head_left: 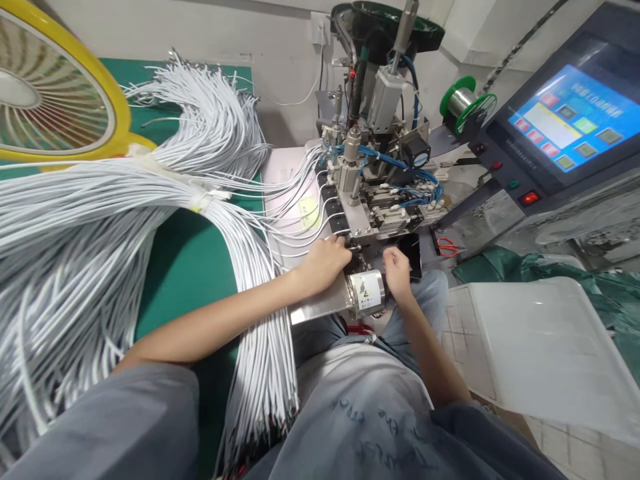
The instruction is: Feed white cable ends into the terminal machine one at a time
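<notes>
Head view, looking down: both hands are right up at the front of the machine [380, 193]. The left hand [324, 261] is curled, knuckles up, resting on the steel plate [320, 308] with its fingertips tucked against the row of black clips; a white wire [320, 235] runs to it, but whether the fingers actually pinch it I cannot tell. That wire's long axis lies left to right, its near end pointing right into the machine, the far end trailing left toward the bundle. The right hand [398, 270] is closed in a loose fist just beside the phone [414, 255], above a silver cylinder [368, 292] with a warning label; what it holds, if anything, is hidden.

The wires [100, 220], a thick white bundle, sweep across the green table [195, 267], tied near the middle, fanning toward the near edge and away toward the wall. A yellow fan [55, 87] sits far left. Right of the machine: a green spool [465, 100], red scissors [447, 247], a lit touchscreen [575, 120], and a white bin [540, 347] lower right.
</notes>
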`<action>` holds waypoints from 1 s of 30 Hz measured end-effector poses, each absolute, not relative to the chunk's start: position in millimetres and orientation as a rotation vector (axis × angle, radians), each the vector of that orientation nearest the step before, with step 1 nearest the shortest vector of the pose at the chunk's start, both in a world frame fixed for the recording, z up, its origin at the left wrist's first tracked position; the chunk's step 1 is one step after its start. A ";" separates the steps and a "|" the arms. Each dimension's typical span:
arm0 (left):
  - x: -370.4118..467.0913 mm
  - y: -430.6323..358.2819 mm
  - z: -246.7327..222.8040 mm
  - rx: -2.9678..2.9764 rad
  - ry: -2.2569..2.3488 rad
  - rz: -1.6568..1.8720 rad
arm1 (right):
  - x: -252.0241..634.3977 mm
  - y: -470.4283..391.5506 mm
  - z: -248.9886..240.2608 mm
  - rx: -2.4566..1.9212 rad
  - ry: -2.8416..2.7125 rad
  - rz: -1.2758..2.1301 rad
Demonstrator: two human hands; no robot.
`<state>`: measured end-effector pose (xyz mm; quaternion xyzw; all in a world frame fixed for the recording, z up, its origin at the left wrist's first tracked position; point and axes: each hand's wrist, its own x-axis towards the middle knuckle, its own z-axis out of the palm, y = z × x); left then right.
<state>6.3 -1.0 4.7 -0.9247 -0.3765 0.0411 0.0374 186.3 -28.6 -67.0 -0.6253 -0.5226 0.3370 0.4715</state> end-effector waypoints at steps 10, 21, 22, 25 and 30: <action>2.5 3.8 7.0 -2.814 -1.356 0.204 | 82.0 -119.7 -56.2 -1.242 -1.693 1.285; 4.2 6.2 5.2 -2.867 -1.377 0.143 | 58.2 -122.0 -59.9 -1.265 -1.638 1.533; 3.9 6.1 4.9 -2.862 -1.375 0.136 | 57.5 -124.2 -62.0 -1.250 -1.563 1.565; 3.5 4.1 6.6 -2.834 -1.370 0.139 | 57.8 -126.2 -63.2 -1.203 -1.318 1.684; 10.0 -8.2 12.6 -2.956 -1.305 -0.121 | 83.7 -117.3 -47.3 -1.180 -1.002 1.910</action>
